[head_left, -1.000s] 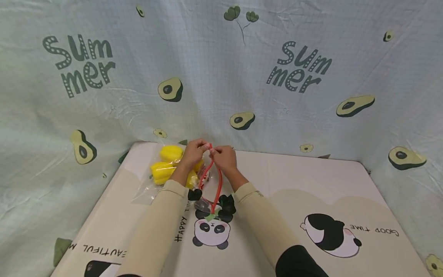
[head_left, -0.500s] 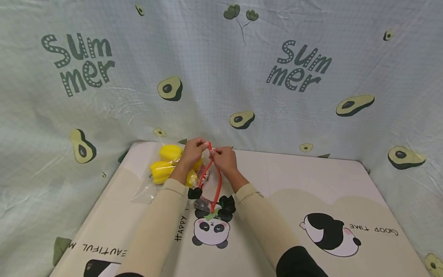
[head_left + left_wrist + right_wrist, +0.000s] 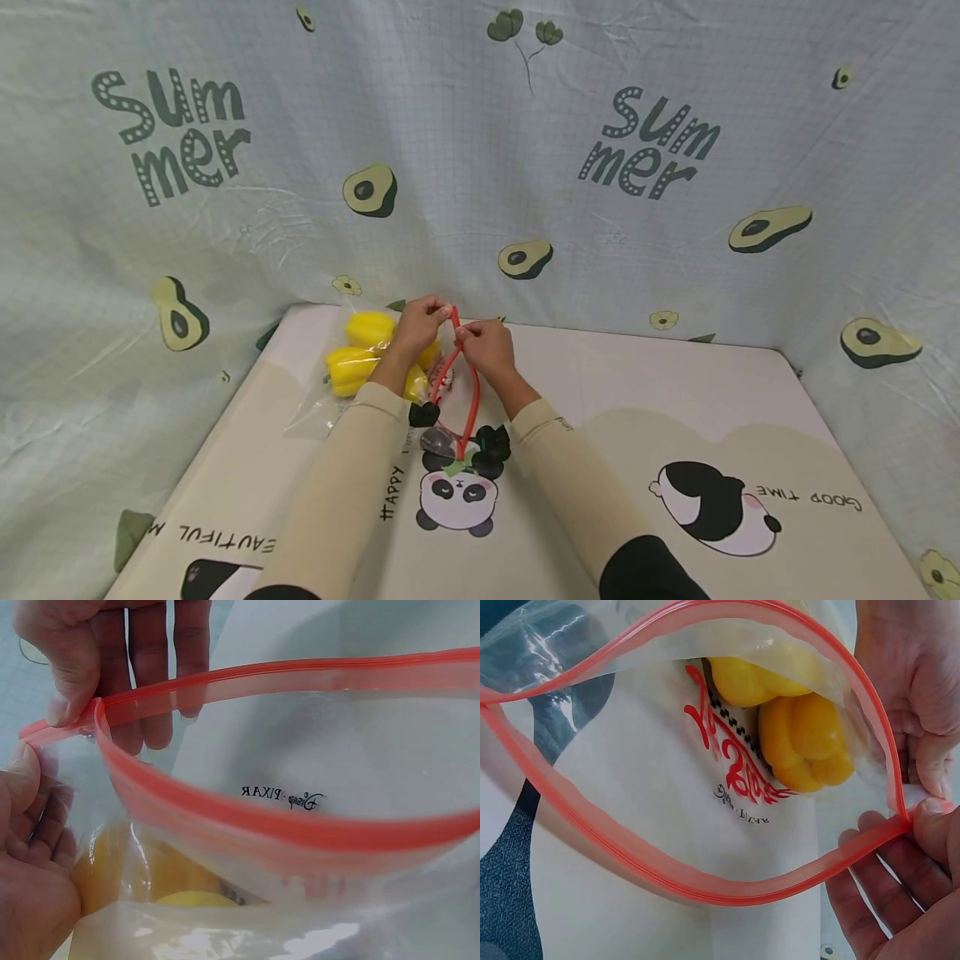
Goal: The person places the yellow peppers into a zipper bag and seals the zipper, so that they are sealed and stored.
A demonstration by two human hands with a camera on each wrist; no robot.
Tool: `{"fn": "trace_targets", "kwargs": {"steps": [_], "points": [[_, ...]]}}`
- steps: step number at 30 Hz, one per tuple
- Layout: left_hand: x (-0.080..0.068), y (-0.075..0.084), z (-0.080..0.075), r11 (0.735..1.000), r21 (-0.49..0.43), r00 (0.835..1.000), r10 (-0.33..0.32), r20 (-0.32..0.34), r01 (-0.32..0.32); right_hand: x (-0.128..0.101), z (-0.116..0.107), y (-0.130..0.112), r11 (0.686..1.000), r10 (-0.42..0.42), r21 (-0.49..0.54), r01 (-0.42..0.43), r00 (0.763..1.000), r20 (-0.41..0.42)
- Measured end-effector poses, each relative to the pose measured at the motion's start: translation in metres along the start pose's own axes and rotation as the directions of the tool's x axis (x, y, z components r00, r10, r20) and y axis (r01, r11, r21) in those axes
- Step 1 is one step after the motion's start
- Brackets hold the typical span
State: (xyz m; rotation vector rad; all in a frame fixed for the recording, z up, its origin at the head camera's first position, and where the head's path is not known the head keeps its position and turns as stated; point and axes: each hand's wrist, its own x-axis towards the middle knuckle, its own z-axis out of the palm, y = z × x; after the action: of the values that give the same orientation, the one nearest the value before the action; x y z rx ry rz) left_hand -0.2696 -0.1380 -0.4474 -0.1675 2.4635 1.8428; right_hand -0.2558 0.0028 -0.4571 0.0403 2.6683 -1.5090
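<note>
A clear zip bag [image 3: 311, 423] with a red seal [image 3: 300, 832] lies on the table, its mouth gaping in both wrist views. Inside are several yellow bell peppers [image 3: 352, 372]; two of these peppers [image 3: 808, 742] show through the opening in the right wrist view. At the far corner of the mouth, my left hand [image 3: 417, 332] pinches the tip of the seal between thumb and finger. Just beside it, my right hand [image 3: 487, 343] pinches the seal where its two strips meet. The other right fingers [image 3: 150, 652] spread behind the strip.
The table [image 3: 585, 383] wears a cover printed with pandas and lettering. A patterned cloth [image 3: 450, 150] hangs behind its far edge. Dark printed leaves or bows lie under the bag's near end. The long sleeves [image 3: 360, 467] reach across from the front.
My hands have drawn slightly apart along the seal, the left a little up and away, so more of the red tip shows between them. The peppers stay in place.
</note>
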Motion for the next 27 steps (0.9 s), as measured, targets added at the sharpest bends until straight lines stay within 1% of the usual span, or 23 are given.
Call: {"fn": "trace_targets", "kwargs": {"steps": [6, 11, 18, 25, 27], "points": [[-0.0001, 0.0030, 0.0001, 1.000, -0.006, 1.000, -0.031, -0.002, 0.031, -0.0016, -0.0018, -0.0001, 1.000, 0.007, 0.006, -0.008, 1.000, 0.011], [0.0018, 0.0023, 0.0000, 0.999, -0.019, 0.999, -0.035, -0.003, 0.035, -0.0030, -0.0015, 0.0003, 1.000, 0.012, 0.006, -0.012, 1.000, 0.013], [0.0043, 0.0032, -0.0001, 0.998, -0.036, 0.998, -0.057, -0.006, 0.057, -0.0043, -0.0027, 0.0012, 1.000, 0.027, 0.000, -0.027, 0.999, 0.020], [0.0051, 0.0044, -0.0007, 0.999, -0.033, 0.999, -0.036, -0.034, 0.035, -0.0051, -0.0021, 0.0045, 0.999, 0.024, -0.031, -0.023, 0.999, 0.030], [0.0049, 0.0040, -0.0005, 0.999, -0.028, 0.999, -0.040, -0.035, 0.039, -0.0062, -0.0015, 0.0056, 0.999, 0.031, -0.035, -0.030, 0.999, 0.033]]}}
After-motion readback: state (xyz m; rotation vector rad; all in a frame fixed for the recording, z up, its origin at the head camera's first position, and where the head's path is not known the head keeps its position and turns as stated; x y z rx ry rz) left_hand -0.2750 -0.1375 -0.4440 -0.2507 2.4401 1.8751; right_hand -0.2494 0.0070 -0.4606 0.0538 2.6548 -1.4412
